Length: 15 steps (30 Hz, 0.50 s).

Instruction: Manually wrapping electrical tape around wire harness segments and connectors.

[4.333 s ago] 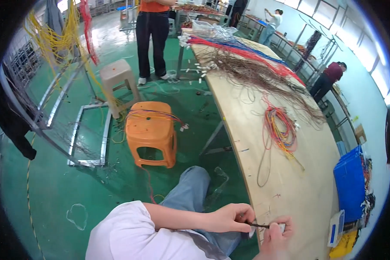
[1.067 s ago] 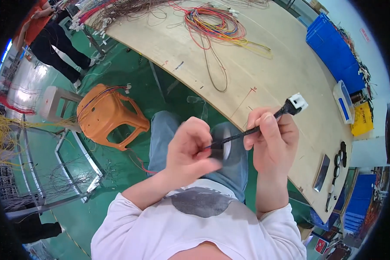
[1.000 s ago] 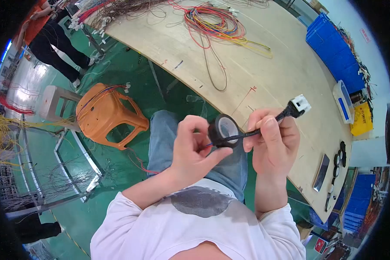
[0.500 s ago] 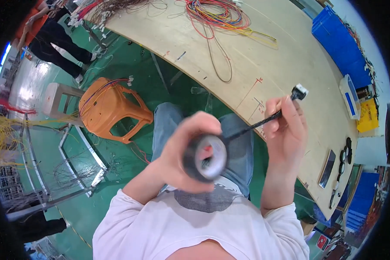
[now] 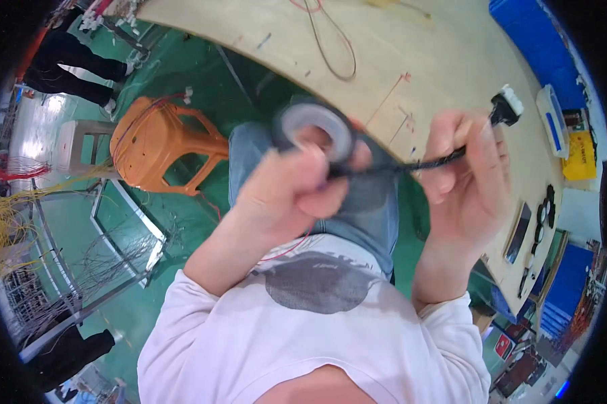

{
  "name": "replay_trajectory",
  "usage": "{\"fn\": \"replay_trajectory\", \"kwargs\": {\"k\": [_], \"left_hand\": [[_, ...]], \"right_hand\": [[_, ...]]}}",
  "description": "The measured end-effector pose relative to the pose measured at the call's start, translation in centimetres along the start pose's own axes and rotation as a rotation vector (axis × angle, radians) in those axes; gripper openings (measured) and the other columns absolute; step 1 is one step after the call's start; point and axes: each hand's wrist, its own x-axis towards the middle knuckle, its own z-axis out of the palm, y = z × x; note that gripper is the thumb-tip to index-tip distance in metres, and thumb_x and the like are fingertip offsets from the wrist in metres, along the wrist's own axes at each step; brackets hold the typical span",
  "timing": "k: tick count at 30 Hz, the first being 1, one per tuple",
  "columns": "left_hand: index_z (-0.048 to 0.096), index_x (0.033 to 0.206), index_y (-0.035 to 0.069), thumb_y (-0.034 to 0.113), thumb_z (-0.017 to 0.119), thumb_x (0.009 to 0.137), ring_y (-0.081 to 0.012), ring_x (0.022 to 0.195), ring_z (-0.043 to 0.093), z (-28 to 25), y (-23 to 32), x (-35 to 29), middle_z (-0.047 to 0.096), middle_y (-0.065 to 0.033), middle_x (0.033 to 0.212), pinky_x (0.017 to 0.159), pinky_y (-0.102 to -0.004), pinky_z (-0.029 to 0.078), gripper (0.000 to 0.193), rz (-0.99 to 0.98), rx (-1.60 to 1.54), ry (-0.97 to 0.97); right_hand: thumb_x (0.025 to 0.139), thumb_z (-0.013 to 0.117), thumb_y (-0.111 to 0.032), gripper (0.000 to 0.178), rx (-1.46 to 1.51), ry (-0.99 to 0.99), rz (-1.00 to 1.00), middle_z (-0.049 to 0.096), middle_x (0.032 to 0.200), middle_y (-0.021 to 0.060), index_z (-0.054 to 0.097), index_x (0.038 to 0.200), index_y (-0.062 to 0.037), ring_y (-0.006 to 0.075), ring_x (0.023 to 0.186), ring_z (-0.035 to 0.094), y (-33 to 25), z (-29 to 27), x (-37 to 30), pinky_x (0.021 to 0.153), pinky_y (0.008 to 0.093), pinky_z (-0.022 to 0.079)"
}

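A roll of black tape (image 5: 283,135) is in my left hand (image 5: 290,185), tilted, its pale inner ring showing; this hand is blurred by motion. Between my hands runs a black-wrapped wire bundle (image 5: 391,166), roughly level. My right hand (image 5: 468,168) pinches it between thumb and fingers. Beyond those fingers sticks out the bundle's end, with a white connector (image 5: 511,101). Whether a strip of tape joins the roll to the bundle is hidden by my left fingers.
A wooden table (image 5: 445,60) extends ahead and to the right, a loop of wire (image 5: 353,67) on it. Blue bins (image 5: 539,50) line its far right edge. On the left stand an orange stool (image 5: 142,148) and a metal frame (image 5: 132,215) with loose wires. Another person (image 5: 74,64) stands farther off.
The tape roll has moved up and turned, and my left fingers now close at the bundle beside it. My right hand has shifted right with the connector end. The whole view has tilted.
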Motion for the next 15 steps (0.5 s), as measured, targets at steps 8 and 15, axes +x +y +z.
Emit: {"fn": "replay_trajectory", "kwargs": {"k": [8,15], "left_hand": [[0.054,0.085,0.0,0.026,0.06,0.074,-0.0087,0.068,0.039,-0.2,-1.1,-1.0,0.04,-0.0041,0.078,0.057,-0.0193,0.032,0.029,0.429,0.504,-0.039],[0.055,0.082,-0.002,0.001,0.059,0.075,-0.0007,0.053,0.036,-0.9,-0.8,0.1,0.047,0.0018,0.07,0.045,-0.0142,0.026,0.009,0.438,0.699,0.246]], "right_hand": [[0.088,0.04,-0.015,0.022,-0.201,0.012,-0.081,0.048,0.071,0.0133,0.049,0.08,0.0032,0.007,0.045,0.039,-0.9,-0.2,0.6,0.038,0.0143,0.031],[0.075,0.056,-0.013,0.019,-0.395,-0.158,-0.125,0.055,0.077,0.0086,0.054,0.088,0.0011,0.0102,0.062,0.05,2.1,-0.3,0.8,0.052,0.0186,0.037]]}}
